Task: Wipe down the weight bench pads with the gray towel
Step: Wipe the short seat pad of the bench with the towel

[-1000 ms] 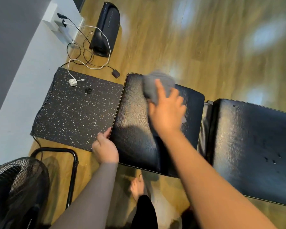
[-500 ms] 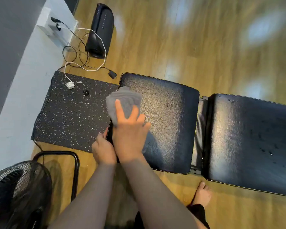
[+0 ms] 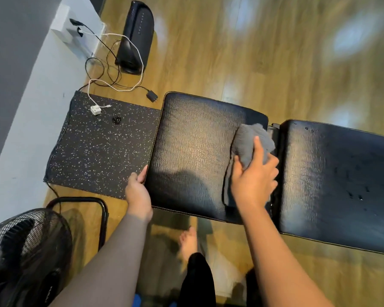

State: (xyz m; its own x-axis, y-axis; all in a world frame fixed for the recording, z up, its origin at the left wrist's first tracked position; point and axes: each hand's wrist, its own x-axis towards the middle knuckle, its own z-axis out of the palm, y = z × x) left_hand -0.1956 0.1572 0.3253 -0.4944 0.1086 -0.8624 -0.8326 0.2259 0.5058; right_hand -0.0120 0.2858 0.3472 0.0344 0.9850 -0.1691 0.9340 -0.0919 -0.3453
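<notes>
The black seat pad (image 3: pixel 193 151) of the weight bench lies in the middle of the view, and the longer black back pad (image 3: pixel 333 182) stretches to its right across a narrow gap. My right hand (image 3: pixel 254 182) presses the gray towel (image 3: pixel 251 141) flat onto the seat pad's right edge, beside the gap. The towel bunches out ahead of my fingers. My left hand (image 3: pixel 138 191) grips the seat pad's near left corner, thumb on its edge. A few small droplets or specks dot the back pad.
A speckled black rubber mat (image 3: pixel 98 149) lies left of the seat pad with a white charger (image 3: pixel 95 110) on it. Tangled cables (image 3: pixel 111 80) and a black speaker (image 3: pixel 134 38) sit beyond. A black floor fan (image 3: pixel 24 255) stands near left. My bare foot (image 3: pixel 189 242) rests under the bench.
My right hand has swept the towel from the seat pad's left edge across to its right edge. My left hand has stayed on the near left corner.
</notes>
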